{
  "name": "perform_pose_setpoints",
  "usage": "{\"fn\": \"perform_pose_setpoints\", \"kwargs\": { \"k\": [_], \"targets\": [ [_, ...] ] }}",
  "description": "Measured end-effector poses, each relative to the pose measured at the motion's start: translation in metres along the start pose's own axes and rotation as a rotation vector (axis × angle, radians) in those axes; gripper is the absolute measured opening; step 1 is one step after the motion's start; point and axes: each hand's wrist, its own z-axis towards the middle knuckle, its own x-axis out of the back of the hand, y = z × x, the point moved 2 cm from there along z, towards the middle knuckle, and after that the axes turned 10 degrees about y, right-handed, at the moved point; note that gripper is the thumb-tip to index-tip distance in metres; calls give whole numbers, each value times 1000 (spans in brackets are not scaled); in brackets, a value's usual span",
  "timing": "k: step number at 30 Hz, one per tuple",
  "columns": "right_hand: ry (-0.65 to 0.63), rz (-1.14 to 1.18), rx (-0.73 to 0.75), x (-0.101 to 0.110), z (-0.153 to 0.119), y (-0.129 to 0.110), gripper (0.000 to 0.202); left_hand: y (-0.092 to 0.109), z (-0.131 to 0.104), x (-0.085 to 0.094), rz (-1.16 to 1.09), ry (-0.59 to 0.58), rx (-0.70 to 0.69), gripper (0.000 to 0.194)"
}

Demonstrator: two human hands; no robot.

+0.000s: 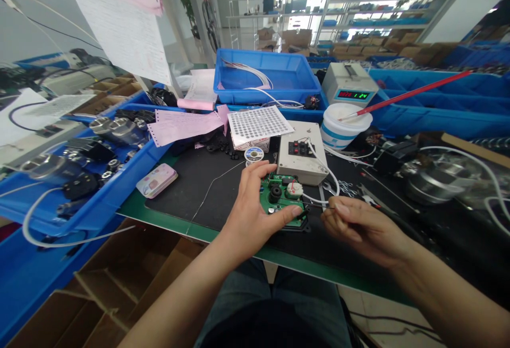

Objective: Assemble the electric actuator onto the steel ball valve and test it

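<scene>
My left hand [255,210] is closed on a green circuit board [283,184] set in a black housing, thumb along the near edge and fingers over the far left side. On the board sit a black round part [274,194] and a whitish round part [295,190] with red wire on it. Just right of the board, my right hand [356,226] is pinched shut; what its fingertips hold is too small and hidden to name. A white cable [332,175] loops from the grey box [303,170] down past those fingertips toward the board.
Behind the board lie a solder spool [254,153] and a sheet of round stickers [258,125]. A white tub [345,127] with a red-handled brush [414,93] stands right. Blue bins [263,95] flank the back. Pliers [368,196] and metal housings [434,180] lie right.
</scene>
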Motion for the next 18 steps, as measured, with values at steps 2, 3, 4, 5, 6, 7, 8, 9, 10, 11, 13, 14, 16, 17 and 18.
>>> {"fn": "perform_pose_setpoints", "kwargs": {
  "k": [2,3,4,5,6,7,8,9,10,11,13,14,16,17,18],
  "targets": [
    [-1,-4,9,0,1,1,30,1,0,0,-11,0,15,60],
    [-1,-8,11,1,1,1,30,0,0,1,-21,-2,22,61],
    [-1,-12,12,1,1,1,30,-1,0,3,-39,-10,30,62],
    [2,-19,12,1,1,1,30,-3,0,5,-68,-29,42,64],
    [7,-26,13,2,1,1,30,-6,0,7,-108,-61,58,68],
    [11,-37,14,2,1,0,30,-11,1,10,-161,-103,80,72],
    [14,-47,14,3,1,0,30,-16,2,13,-218,-158,106,77],
    [17,-58,14,3,1,-1,31,-21,2,15,-268,-222,133,83],
    [17,-68,15,3,1,-1,31,-26,3,17,-301,-289,156,89],
    [14,-78,18,3,2,-1,32,-31,4,19,-315,-342,172,93],
    [7,-95,25,4,2,-2,33,-38,5,20,-306,-385,175,97],
    [5,-100,31,4,3,-2,33,-40,6,20,-296,-378,167,97],
    [5,-109,32,5,2,-2,33,-43,6,18,-294,-342,148,95],
    [7,-117,31,6,2,-2,34,-44,6,17,-299,-332,141,95],
    [10,-134,29,6,1,-2,35,-45,6,15,-303,-330,136,96]
  ]
}}
